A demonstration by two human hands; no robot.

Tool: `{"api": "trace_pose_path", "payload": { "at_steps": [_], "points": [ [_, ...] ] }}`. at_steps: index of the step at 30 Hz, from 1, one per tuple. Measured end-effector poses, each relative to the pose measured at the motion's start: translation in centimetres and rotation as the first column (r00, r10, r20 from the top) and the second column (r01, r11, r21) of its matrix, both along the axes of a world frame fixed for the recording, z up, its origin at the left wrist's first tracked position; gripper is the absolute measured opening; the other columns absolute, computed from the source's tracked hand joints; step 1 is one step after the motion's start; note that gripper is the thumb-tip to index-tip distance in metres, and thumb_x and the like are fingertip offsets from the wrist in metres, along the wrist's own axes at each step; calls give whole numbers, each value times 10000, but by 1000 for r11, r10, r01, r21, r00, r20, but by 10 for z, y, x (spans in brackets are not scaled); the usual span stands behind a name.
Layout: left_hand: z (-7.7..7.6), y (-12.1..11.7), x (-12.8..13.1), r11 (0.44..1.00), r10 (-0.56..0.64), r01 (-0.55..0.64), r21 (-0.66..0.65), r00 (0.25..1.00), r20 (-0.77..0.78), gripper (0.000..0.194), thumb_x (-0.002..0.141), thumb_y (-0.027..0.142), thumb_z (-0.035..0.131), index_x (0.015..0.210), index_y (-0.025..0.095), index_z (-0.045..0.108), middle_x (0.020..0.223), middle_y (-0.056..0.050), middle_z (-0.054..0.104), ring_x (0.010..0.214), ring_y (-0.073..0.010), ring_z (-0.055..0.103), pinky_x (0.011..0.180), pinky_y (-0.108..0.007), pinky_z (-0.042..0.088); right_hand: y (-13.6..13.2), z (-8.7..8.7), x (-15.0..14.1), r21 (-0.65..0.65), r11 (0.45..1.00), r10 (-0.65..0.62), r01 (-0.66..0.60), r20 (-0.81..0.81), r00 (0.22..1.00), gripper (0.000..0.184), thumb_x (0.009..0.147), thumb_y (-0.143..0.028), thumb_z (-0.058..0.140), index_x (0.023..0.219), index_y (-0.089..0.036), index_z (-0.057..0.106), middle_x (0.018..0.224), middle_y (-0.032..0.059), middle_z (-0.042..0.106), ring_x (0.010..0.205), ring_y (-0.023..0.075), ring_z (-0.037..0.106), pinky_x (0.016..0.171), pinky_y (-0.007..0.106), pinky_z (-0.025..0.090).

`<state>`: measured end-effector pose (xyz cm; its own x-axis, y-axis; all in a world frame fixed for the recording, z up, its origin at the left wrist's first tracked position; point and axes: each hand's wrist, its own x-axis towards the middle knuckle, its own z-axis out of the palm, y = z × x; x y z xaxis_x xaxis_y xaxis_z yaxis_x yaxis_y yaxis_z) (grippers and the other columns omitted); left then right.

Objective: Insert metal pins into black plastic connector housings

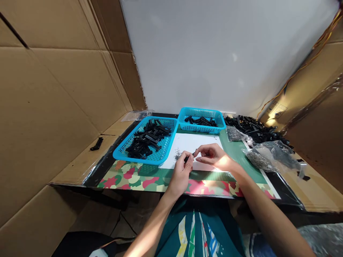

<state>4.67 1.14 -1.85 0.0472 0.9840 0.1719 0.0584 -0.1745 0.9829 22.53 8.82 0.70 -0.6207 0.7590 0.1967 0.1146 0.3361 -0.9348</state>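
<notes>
My left hand (183, 170) and my right hand (214, 157) meet over a white sheet (193, 142) on the table. Both pinch a small black plastic part (189, 156) between their fingertips. The left hand grips its near end, the right hand's thumb and forefinger close on its far tip. A little heap of tiny grey metal pieces (178, 154) lies on the sheet just left of my left hand.
A blue basket (125, 147) with several black parts stands at the left, a second blue basket (201, 111) behind the sheet. Loose black parts (252, 126) and clear bags (270, 155) of small pieces lie to the right. Cardboard walls enclose the table; one black part (97, 144) lies far left.
</notes>
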Motion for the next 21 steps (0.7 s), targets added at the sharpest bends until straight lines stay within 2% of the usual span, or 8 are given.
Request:
{"api": "trace_pose_path", "payload": {
  "at_steps": [4, 9, 12, 15, 21],
  "points": [
    [4, -3, -2, 997, 74, -70, 38, 991, -114, 338, 1072, 529, 479, 906, 235, 497, 760, 44, 401, 668, -150, 389, 614, -267, 329, -2, -6, -4, 27, 999, -39, 38, 22, 999, 371, 885, -546, 758, 923, -178, 788, 642, -37, 471, 603, 124, 330, 551, 281, 256],
    [11, -5, -7, 991, 122, -100, 90, 953, -277, 277, 1099, 416, 404, 955, 239, 561, 877, -12, 572, 819, -201, 539, 738, -297, 424, 0, -4, -5, 66, 992, -112, 108, 54, 992, 310, 878, -486, 734, 859, -178, 764, 584, -59, 409, 556, 111, 303, 526, 273, 242],
    [9, -6, -12, 988, 150, -123, 96, 916, -373, 224, 1093, 313, 400, 1200, 258, 590, 984, -42, 648, 907, -233, 612, 811, -330, 458, 7, -4, 0, 96, 977, -199, 192, 69, 977, 303, 873, -472, 701, 824, -174, 730, 539, -65, 403, 522, 110, 319, 510, 273, 237],
    [2, -7, -16, 989, 149, -133, 69, 882, -447, 365, 1067, 236, 445, 1427, 251, 503, 1041, -77, 712, 952, -265, 688, 808, -348, 490, 17, -10, 6, 115, 965, -249, 236, 111, 962, 292, 847, -457, 694, 775, -173, 702, 515, -55, 436, 502, 114, 346, 497, 271, 232],
    [-1, -7, -15, 996, 85, -64, 58, 836, -542, 279, 1058, 209, 499, 1291, 221, 650, 1115, -121, 794, 1039, -308, 758, 843, -373, 541, 29, -26, 3, 136, 973, -217, 188, 250, 944, 208, 803, -360, 691, 716, -173, 717, 463, -50, 475, 447, 106, 351, 485, 269, 213]
  ]
}}
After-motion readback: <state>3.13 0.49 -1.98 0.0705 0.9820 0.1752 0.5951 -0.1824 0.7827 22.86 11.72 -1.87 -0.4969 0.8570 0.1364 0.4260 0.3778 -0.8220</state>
